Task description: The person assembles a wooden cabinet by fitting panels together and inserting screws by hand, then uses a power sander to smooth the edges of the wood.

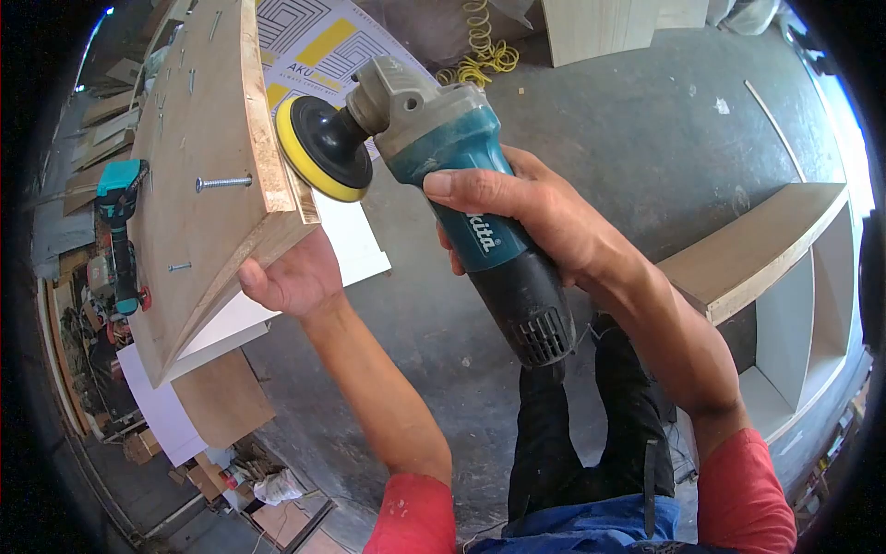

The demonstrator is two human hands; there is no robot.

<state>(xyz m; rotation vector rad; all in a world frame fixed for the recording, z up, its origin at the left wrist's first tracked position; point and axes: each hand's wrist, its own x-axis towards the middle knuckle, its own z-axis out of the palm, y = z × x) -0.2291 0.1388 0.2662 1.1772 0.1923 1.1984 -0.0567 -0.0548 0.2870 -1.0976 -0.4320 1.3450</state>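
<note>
My right hand (517,198) is wrapped around the teal and black body of an angle grinder (471,222), its thumb lying across the top. A round black backing pad with a yellow rim (318,152) is fitted to the tool, right beside the pale edge of a wooden panel (208,120). My left hand (300,277) grips the panel's near corner from below, thumb against its side and fingers hidden behind. On the panel lie loose screws, one of them a longer screw (223,184) close to the edge. A teal and black cordless tool (120,231) rests toward the panel's left side.
A white board (355,245) shows below the panel, and a printed yellow and white sheet (323,46) behind it. A coiled yellow hose (480,60) lies on the grey floor (637,120). To the right stands a wooden cabinet frame (766,249) with white inner faces.
</note>
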